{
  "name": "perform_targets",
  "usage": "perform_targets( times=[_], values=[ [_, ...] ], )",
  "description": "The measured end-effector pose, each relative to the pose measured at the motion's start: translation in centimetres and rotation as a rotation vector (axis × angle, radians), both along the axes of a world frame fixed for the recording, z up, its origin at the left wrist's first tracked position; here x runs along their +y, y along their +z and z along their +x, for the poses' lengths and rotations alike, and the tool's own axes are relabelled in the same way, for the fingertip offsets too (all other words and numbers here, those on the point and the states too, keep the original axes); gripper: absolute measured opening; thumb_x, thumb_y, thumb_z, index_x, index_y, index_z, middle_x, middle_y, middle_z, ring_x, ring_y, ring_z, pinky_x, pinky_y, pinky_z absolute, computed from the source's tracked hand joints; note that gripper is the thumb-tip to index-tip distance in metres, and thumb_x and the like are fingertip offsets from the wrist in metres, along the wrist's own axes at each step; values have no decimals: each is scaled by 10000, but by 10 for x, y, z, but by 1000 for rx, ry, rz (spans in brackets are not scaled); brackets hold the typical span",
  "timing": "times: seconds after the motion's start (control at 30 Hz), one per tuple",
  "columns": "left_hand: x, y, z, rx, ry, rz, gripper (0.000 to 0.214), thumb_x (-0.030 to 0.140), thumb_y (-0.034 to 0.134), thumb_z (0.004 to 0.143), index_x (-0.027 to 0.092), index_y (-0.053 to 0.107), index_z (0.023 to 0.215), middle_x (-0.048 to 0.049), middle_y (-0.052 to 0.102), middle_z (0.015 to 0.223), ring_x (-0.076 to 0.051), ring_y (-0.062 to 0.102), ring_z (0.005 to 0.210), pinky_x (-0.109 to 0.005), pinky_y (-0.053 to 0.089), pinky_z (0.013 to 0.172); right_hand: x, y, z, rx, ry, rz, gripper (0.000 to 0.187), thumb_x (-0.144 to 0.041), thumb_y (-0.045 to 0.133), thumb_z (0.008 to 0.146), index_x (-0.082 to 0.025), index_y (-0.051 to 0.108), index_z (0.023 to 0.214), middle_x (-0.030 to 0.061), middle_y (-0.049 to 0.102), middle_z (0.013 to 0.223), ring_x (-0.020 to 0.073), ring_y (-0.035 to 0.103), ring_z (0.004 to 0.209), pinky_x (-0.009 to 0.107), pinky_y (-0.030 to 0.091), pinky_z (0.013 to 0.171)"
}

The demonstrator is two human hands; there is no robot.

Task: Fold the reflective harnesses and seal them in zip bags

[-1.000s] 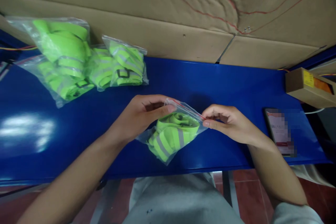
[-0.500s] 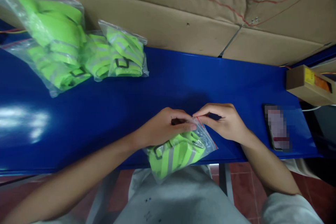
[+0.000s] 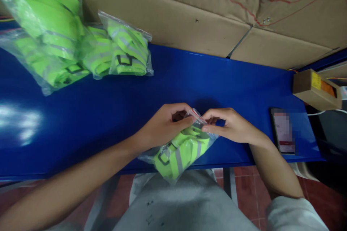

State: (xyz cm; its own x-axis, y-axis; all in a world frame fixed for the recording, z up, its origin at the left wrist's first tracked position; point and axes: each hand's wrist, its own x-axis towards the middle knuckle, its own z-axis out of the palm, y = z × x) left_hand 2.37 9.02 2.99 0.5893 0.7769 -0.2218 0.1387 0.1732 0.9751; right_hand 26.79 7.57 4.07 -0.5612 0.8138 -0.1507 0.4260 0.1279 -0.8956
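Observation:
Between my hands is a clear zip-lock bag (image 3: pixel 214 138) with a red line along its mouth. Inside lies a folded neon-green strap (image 3: pixel 187 151) with grey reflective stripes and a black buckle. The bag rests tilted at the front edge of the blue table. My left hand (image 3: pixel 173 121) pinches the bag's mouth between thumb and fingers at its left end. Close by on the right, my right hand (image 3: pixel 225 124) grips the same edge, thumb below and fingers curled above. The tips of some fingers are hidden behind the plastic.
Several bagged green straps (image 3: pixel 128 52) are heaped at the back left of the blue table (image 3: pixel 173 79). A phone (image 3: pixel 283 131) lies at the right, with a small cardboard box (image 3: pixel 311 88) behind it. A cardboard-covered wall (image 3: pixel 176 18) borders the back.
The bag's mouth has turned up and leftward between my hands. My right hand has moved from the corner's tip to a lower grip along the edge. The view has shifted slightly.

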Motion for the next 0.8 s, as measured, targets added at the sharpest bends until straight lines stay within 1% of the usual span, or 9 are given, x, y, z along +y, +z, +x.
perform_targets(
  times=[0.1, 0.2, 0.27, 0.37, 0.43, 0.53, 0.6, 0.7, 0.8],
  values=[
    [0, 4, 1, -52, 55, 10, 199, 331, 641, 956, 164, 748, 967, -54, 780, 1011, -155, 704, 873, -233, 507, 741, 1, -2, -1, 46, -87, -96, 214, -397, 760, 913, -187, 721, 910, 0, 723, 811, 124, 660, 736, 238, 504, 661],
    [0, 7, -1, -43, 74, 34, 207, 332, 617, 973, 163, 737, 967, -54, 779, 974, -159, 708, 855, -247, 525, 753, 5, -1, 4, 77, -88, -129, 219, -399, 759, 913, -184, 731, 945, 8, 724, 842, 123, 651, 751, 236, 494, 667],
    [0, 8, -3, -38, 120, 46, 203, 340, 624, 973, 167, 730, 971, -48, 773, 932, -158, 704, 827, -252, 531, 749, 6, 1, 6, 73, -105, -123, 230, -411, 748, 921, -187, 735, 973, 12, 723, 861, 125, 647, 765, 243, 494, 686],
    [2, 10, -7, -50, 204, 59, 201, 362, 647, 962, 180, 729, 988, -46, 768, 918, -169, 707, 836, -259, 538, 749, 6, 2, 5, 94, -197, -85, 234, -410, 774, 898, -184, 717, 915, 3, 701, 813, 116, 624, 732, 246, 483, 675],
    [2, 10, -7, -58, 235, 56, 202, 377, 663, 951, 191, 735, 987, -47, 768, 928, -175, 709, 847, -264, 540, 747, 5, 3, 3, 119, -234, -63, 229, -397, 781, 892, -182, 702, 888, -7, 677, 783, 106, 604, 708, 243, 470, 658],
    [2, 9, -7, -73, 277, 24, 212, 409, 683, 936, 212, 746, 983, -46, 773, 958, -190, 712, 867, -280, 549, 758, 5, 5, 3, 116, -229, -68, 213, -383, 767, 902, -181, 708, 931, -9, 665, 795, 101, 594, 714, 242, 465, 660],
    [3, 8, -7, -84, 313, 9, 211, 418, 692, 931, 223, 754, 980, -38, 774, 967, -195, 714, 892, -281, 554, 778, 7, 8, 6, 108, -231, -107, 220, -393, 758, 908, -180, 711, 944, -8, 667, 796, 98, 591, 703, 240, 462, 651],
    [4, 7, -8, -118, 358, -6, 199, 406, 697, 938, 224, 762, 985, -33, 780, 983, -182, 712, 909, -260, 551, 783, 9, 13, 13, 102, -245, -164, 244, -412, 763, 897, -177, 714, 934, -1, 679, 794, 98, 592, 687, 241, 464, 636],
    [7, 6, -10, -191, 390, -34, 163, 371, 707, 941, 228, 762, 996, -26, 785, 982, -153, 708, 873, -227, 549, 752, 10, 17, 19, 75, -246, -177, 253, -414, 772, 886, -174, 716, 946, 5, 685, 789, 101, 589, 673, 241, 466, 618]
  ],
)
